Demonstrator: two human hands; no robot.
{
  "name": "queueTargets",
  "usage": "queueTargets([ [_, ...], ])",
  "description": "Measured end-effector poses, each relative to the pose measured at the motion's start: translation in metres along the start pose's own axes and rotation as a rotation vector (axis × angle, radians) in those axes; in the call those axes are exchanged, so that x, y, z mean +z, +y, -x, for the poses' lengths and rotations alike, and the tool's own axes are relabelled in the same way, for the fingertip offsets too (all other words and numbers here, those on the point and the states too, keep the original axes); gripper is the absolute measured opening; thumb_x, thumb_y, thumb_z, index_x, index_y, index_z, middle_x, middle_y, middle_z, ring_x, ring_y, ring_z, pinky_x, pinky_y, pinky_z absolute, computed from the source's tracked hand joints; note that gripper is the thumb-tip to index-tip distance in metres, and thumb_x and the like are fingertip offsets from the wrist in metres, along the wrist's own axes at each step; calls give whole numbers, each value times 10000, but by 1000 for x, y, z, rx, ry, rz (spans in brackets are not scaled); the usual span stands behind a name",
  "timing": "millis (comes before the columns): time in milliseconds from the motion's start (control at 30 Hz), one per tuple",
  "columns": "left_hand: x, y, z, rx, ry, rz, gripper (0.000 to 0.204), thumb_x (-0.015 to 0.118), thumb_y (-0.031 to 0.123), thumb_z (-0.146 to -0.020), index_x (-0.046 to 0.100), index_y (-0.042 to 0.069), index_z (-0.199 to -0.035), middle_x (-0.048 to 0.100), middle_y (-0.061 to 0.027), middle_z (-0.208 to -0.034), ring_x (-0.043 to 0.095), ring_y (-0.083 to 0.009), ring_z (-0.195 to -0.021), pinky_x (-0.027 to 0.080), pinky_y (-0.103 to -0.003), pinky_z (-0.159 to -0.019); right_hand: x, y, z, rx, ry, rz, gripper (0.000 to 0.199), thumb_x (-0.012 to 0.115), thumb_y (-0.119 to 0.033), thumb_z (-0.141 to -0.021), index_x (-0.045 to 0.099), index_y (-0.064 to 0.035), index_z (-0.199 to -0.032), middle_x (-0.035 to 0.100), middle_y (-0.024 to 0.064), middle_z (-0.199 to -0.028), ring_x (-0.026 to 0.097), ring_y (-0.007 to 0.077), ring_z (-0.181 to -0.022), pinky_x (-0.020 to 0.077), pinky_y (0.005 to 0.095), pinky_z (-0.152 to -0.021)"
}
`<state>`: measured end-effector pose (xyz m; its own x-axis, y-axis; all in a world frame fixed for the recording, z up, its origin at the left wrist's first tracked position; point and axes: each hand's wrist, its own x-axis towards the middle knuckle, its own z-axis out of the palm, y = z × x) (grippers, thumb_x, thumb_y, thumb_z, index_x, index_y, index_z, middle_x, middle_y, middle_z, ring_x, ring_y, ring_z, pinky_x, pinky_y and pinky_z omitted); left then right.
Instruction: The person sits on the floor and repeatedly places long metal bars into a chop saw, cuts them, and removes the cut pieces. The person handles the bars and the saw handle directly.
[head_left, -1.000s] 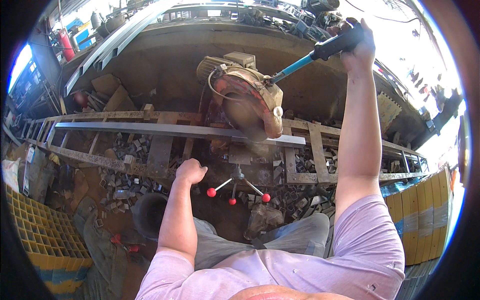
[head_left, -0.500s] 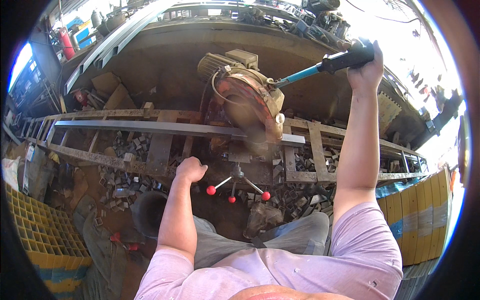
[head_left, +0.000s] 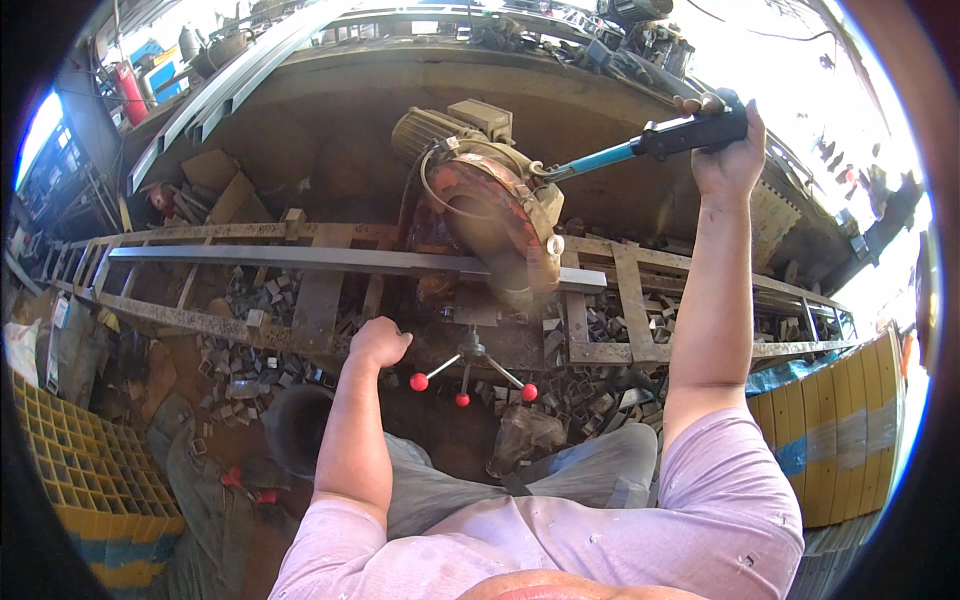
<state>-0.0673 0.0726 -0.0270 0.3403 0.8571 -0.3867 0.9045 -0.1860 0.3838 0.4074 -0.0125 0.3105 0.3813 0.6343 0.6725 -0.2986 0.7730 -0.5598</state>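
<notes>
A: What is nearest to the person?

B: The left hand (head_left: pixel 378 342). It is closed into a fist and rests on the front edge of the rusty metal frame (head_left: pixel 640 300). I cannot tell if it has something inside.

A: And just beside it?

B: To the right of the fist is a small handle with three red knobs (head_left: pixel 465 376). The hand does not touch it. Below the frame, many short metal offcuts (head_left: pixel 590 390) lie on the ground, and a yellow crate (head_left: pixel 90 480) stands at the lower left.

A: What lies on the frame?

B: A long grey steel bar (head_left: pixel 290 258) lies across it, from the left side to under the saw. The blade guard of the orange chop saw (head_left: pixel 495 205) is over the bar, near the bar's right end.

A: Where is the right hand?

B: The right hand (head_left: pixel 728 150) is farther away and higher, with the arm stretched out. Its fingers are wrapped tightly around the black grip of the saw's blue lever handle (head_left: pixel 640 145).

A: And behind?

B: A red cylinder (head_left: pixel 130 90) stands at the far upper left.
</notes>
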Motion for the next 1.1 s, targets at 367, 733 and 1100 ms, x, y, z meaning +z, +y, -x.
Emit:
queueTargets([
  [367,-2,1,3,13,-5,2,446,688,433,-967,815,27,-1098,756,-245,-1194,709,-421,-1165,565,-512,-1015,-2,0,2,-17,-38,-14,418,569,-362,-1088,678,30,-1181,741,167,-952,724,391,-915,533,596,-1011],
  [733,-2,1,4,6,-6,9,437,686,423,-966,819,28,-1096,760,-242,-1185,711,-417,-1163,563,-509,-1017,-1,0,5,-33,-13,-3,418,585,-374,-1081,679,22,-1178,736,159,-955,721,361,-907,544,578,-985],
  [1100,-1,0,2,-5,-6,5,426,690,425,-965,824,39,-1087,764,-237,-1181,712,-413,-1165,562,-510,-1019,3,1,10,-49,43,16,372,575,-350,-1084,673,1,-1156,724,147,-947,711,320,-905,579,571,-947],
])
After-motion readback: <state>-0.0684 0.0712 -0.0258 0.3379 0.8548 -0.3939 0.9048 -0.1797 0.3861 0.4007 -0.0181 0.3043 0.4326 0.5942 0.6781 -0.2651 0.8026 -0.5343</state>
